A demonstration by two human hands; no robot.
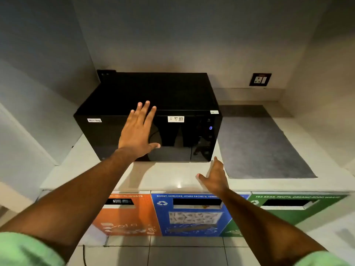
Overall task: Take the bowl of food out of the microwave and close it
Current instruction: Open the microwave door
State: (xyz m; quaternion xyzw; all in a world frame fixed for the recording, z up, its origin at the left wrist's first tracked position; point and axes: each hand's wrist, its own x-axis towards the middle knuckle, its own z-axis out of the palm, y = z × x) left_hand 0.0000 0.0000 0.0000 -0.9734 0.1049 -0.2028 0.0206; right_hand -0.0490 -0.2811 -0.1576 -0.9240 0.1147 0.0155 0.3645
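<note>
A black microwave stands on a pale counter, its dark glass door shut. No bowl is visible; the inside is hidden behind the door. My left hand is spread flat in front of the door's left half, fingers apart, holding nothing; whether it touches the glass is unclear. My right hand hovers lower over the counter, just below the microwave's bottom right corner, fingers open and empty. A blue digit glows on the control panel at the right.
A grey mat lies on the counter right of the microwave. A wall socket sits above it. Below the counter edge are orange, blue and green waste bin fronts with slots. Walls close in on both sides.
</note>
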